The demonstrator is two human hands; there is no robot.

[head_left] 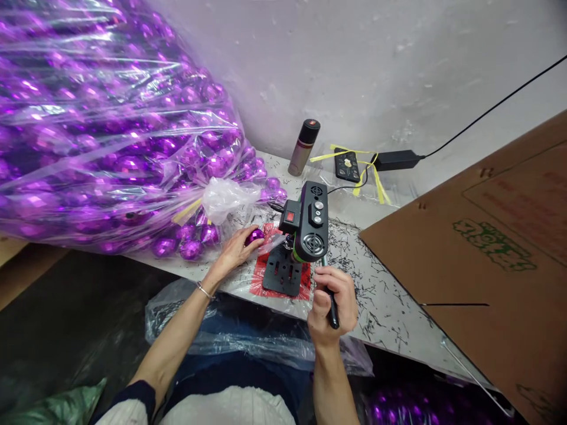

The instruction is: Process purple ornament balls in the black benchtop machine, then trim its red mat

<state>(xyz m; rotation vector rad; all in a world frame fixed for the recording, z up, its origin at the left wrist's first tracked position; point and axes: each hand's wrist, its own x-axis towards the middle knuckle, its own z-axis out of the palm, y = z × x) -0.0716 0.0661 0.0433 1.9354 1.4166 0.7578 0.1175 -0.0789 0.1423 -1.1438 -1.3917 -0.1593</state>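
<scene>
My left hand (239, 249) is closed with its fingertips on a shiny purple faceted ball (254, 236), at the left side of a small black machine (313, 221). The machine has round vents, knobs and a red switch. Its slotted black base plate (282, 277) rests on a red sheet (259, 282). To the right of the base, my right hand (335, 298) is wrapped round a black handle (332, 311). A metal rod runs from this handle up toward the machine; the joint is hidden.
A huge clear bag of purple balls (110, 130) fills the left. Behind the machine stand a spray can (304, 147) and a power adapter (396, 159), with a black card-like item (346, 165). Black scraps litter the table (376, 307). A cardboard box (487, 236) rises at right.
</scene>
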